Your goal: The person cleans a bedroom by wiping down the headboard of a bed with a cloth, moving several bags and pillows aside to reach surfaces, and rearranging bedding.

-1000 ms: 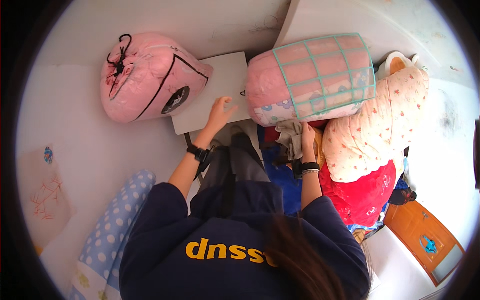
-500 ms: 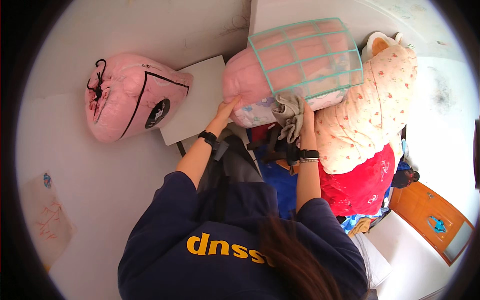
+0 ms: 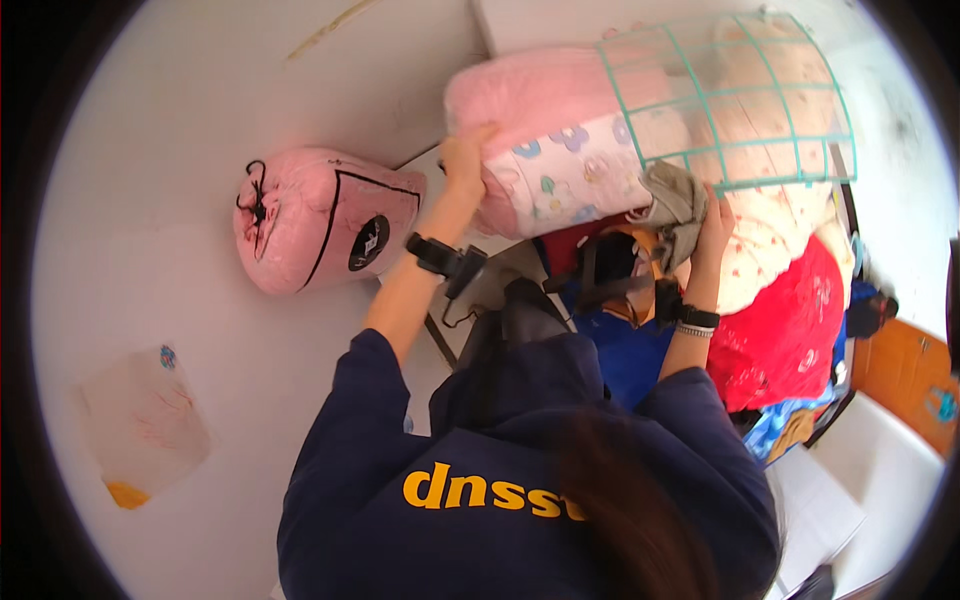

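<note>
My left hand is closed on the near left edge of a folded pink quilt. The quilt's side is white with purple and blue flowers. In my right hand is a bunched grey cloth, its folds hiding some of the fingers. Just above that hand is the lower edge of a see-through panel with a teal grid; whether the fingers grip it too I cannot tell. The panel overlaps the folded quilt's right end and a cream quilt with small flowers.
A stuffed pink drawstring bag stands by the wall on the left. Red bedding lies under the cream quilt on the right. Dark straps and a blue cloth are between my arms. Further right is an orange-brown wooden panel.
The view has shifted. My right hand, the grey cloth and the grid panel have moved right, uncovering more of the folded quilt. My left hand is still on the quilt's left end.
</note>
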`<state>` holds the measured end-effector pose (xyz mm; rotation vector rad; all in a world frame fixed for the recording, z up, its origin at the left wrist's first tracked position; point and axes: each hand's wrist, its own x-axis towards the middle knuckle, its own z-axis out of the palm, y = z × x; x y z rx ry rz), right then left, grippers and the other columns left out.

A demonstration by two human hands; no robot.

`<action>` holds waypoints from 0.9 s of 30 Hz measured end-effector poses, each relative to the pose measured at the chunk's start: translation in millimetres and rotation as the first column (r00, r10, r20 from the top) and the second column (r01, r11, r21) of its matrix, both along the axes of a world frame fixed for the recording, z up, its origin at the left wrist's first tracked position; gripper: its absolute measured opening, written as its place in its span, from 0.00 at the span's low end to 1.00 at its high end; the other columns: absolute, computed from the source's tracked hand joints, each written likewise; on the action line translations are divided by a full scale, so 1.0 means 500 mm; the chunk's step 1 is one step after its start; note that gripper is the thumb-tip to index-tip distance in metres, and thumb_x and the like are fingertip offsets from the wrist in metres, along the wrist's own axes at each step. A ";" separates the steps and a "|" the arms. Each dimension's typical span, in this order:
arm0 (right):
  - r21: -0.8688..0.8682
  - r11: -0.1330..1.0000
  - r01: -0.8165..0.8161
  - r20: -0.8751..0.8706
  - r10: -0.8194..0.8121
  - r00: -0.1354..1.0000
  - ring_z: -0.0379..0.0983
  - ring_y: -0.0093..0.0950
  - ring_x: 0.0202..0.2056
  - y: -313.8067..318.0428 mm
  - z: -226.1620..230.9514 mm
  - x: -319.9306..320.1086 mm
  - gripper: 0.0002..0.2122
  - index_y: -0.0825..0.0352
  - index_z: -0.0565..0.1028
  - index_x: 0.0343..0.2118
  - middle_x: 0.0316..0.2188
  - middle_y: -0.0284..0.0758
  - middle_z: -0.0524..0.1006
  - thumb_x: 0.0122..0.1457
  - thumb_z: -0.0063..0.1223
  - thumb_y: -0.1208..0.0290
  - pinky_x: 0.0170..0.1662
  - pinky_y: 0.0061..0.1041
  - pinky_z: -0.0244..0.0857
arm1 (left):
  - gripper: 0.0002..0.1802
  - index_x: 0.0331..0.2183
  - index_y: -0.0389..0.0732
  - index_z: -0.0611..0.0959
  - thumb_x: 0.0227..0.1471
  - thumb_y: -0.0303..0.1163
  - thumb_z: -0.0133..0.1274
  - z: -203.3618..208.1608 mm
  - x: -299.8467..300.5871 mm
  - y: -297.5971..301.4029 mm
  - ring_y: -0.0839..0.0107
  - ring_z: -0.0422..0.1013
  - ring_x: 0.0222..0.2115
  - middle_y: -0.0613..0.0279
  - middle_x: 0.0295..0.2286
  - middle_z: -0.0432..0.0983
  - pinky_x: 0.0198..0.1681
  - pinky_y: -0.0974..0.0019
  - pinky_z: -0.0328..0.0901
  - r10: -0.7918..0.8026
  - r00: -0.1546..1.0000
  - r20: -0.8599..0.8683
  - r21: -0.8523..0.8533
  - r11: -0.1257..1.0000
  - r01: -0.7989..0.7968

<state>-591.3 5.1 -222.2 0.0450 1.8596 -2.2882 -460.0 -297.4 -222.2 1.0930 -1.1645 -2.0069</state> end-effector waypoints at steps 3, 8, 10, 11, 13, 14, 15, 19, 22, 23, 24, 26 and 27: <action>0.134 0.991 0.027 -0.076 -0.017 0.997 0.66 0.18 0.30 0.031 0.032 0.003 0.10 0.74 0.73 0.33 0.27 0.32 0.74 0.53 0.46 0.71 0.34 0.16 0.59 | 0.08 0.20 0.31 0.79 0.32 0.27 0.53 0.108 -0.012 -0.012 0.70 0.68 0.22 0.60 0.21 0.72 0.28 0.71 0.62 -0.127 0.991 -0.031 -0.156 0.980 0.121; 0.455 0.861 0.229 -0.347 -0.065 0.935 0.66 0.19 0.28 0.034 0.063 0.026 0.11 0.74 0.73 0.31 0.25 0.34 0.74 0.52 0.47 0.69 0.34 0.19 0.59 | 0.08 0.18 0.32 0.79 0.31 0.29 0.53 0.264 0.005 -0.036 0.73 0.67 0.18 0.61 0.17 0.71 0.25 0.75 0.61 -0.246 0.957 0.153 -0.328 0.901 0.284; 0.506 0.823 0.257 -0.359 -0.069 0.931 0.66 0.20 0.27 0.040 0.061 0.025 0.12 0.74 0.73 0.31 0.24 0.35 0.74 0.52 0.48 0.67 0.33 0.19 0.59 | 0.07 0.15 0.32 0.77 0.28 0.26 0.55 0.310 0.026 -0.046 0.76 0.64 0.14 0.65 0.14 0.69 0.19 0.75 0.57 -0.245 0.953 0.177 -0.462 0.835 0.300; 0.505 0.823 0.260 -0.357 -0.075 0.931 0.66 0.20 0.27 0.045 0.055 0.023 0.12 0.74 0.73 0.31 0.24 0.35 0.74 0.52 0.48 0.67 0.33 0.19 0.59 | 0.08 0.16 0.32 0.77 0.28 0.27 0.55 0.326 0.037 -0.050 0.77 0.64 0.15 0.65 0.14 0.70 0.19 0.75 0.57 -0.235 0.945 0.225 -0.470 0.824 0.317; 0.521 0.807 0.277 -0.376 -0.074 0.924 0.69 0.23 0.26 0.050 0.039 0.025 0.12 0.73 0.73 0.31 0.23 0.40 0.75 0.51 0.47 0.68 0.32 0.22 0.60 | 0.08 0.16 0.32 0.76 0.28 0.27 0.54 0.356 0.066 -0.062 0.77 0.64 0.15 0.65 0.15 0.70 0.20 0.75 0.57 -0.215 0.932 0.290 -0.573 0.741 0.350; 0.516 0.811 0.276 -0.371 -0.079 0.925 0.69 0.23 0.26 0.051 0.033 0.031 0.12 0.73 0.73 0.31 0.23 0.40 0.75 0.51 0.47 0.68 0.32 0.22 0.60 | 0.09 0.17 0.32 0.76 0.28 0.27 0.54 0.367 0.077 -0.073 0.77 0.64 0.16 0.65 0.15 0.70 0.20 0.75 0.58 -0.180 0.921 0.345 -0.661 0.650 0.375; 0.529 0.798 0.288 -0.363 -0.094 0.927 0.69 0.24 0.26 0.049 0.028 0.037 0.12 0.73 0.73 0.31 0.23 0.40 0.75 0.51 0.47 0.67 0.32 0.22 0.61 | 0.09 0.17 0.32 0.76 0.28 0.27 0.54 0.372 0.084 -0.087 0.77 0.64 0.16 0.65 0.15 0.70 0.20 0.75 0.58 -0.178 0.921 0.348 -0.667 0.643 0.376; 0.545 0.779 0.309 -0.367 -0.110 0.924 0.69 0.25 0.26 0.061 0.013 0.050 0.12 0.72 0.73 0.31 0.23 0.40 0.75 0.51 0.47 0.67 0.32 0.23 0.61 | 0.11 0.21 0.32 0.77 0.28 0.27 0.53 0.362 0.104 -0.182 0.76 0.65 0.17 0.63 0.17 0.72 0.23 0.73 0.60 -0.075 0.896 0.437 -0.786 0.453 0.421; 0.568 0.761 0.314 -0.350 -0.122 0.929 0.69 0.24 0.25 0.063 0.024 0.063 0.11 0.72 0.73 0.30 0.21 0.40 0.74 0.51 0.47 0.67 0.31 0.24 0.60 | 0.11 0.24 0.35 0.77 0.31 0.28 0.53 0.342 0.102 -0.220 0.68 0.69 0.20 0.54 0.20 0.74 0.24 0.69 0.62 -0.046 0.917 0.397 -0.902 0.166 0.399; 0.561 0.755 0.340 -0.392 -0.119 0.912 0.69 0.24 0.24 0.067 0.030 0.067 0.11 0.72 0.73 0.29 0.21 0.40 0.74 0.50 0.47 0.68 0.30 0.23 0.60 | 0.11 0.24 0.35 0.77 0.31 0.28 0.53 0.322 0.096 -0.228 0.68 0.69 0.20 0.54 0.20 0.74 0.24 0.69 0.62 -0.054 0.919 0.391 -0.901 0.180 0.394; 0.588 0.741 0.325 -0.366 -0.114 0.924 0.68 0.23 0.23 0.067 0.035 0.075 0.11 0.72 0.73 0.29 0.20 0.39 0.74 0.51 0.47 0.68 0.29 0.23 0.60 | 0.11 0.24 0.35 0.77 0.31 0.28 0.53 0.299 0.100 -0.241 0.64 0.68 0.20 0.54 0.20 0.73 0.24 0.67 0.62 0.019 0.889 0.457 -0.889 -0.005 0.458; 0.584 0.748 0.317 -0.345 -0.125 0.930 0.67 0.21 0.24 0.070 0.018 0.086 0.11 0.73 0.73 0.29 0.20 0.38 0.74 0.51 0.47 0.68 0.30 0.22 0.60 | 0.07 0.21 0.37 0.74 0.31 0.28 0.53 0.259 0.086 -0.222 0.55 0.66 0.19 0.53 0.18 0.69 0.23 0.62 0.61 -0.016 0.897 0.441 -0.871 -0.247 0.424; 0.578 0.760 0.297 -0.319 -0.124 0.940 0.66 0.20 0.24 0.066 0.005 0.094 0.12 0.74 0.73 0.29 0.21 0.36 0.74 0.51 0.48 0.68 0.31 0.20 0.59 | 0.06 0.19 0.38 0.73 0.31 0.28 0.51 0.227 0.082 -0.218 0.56 0.65 0.19 0.54 0.17 0.68 0.23 0.60 0.61 -0.056 0.867 0.494 -0.836 -0.306 0.456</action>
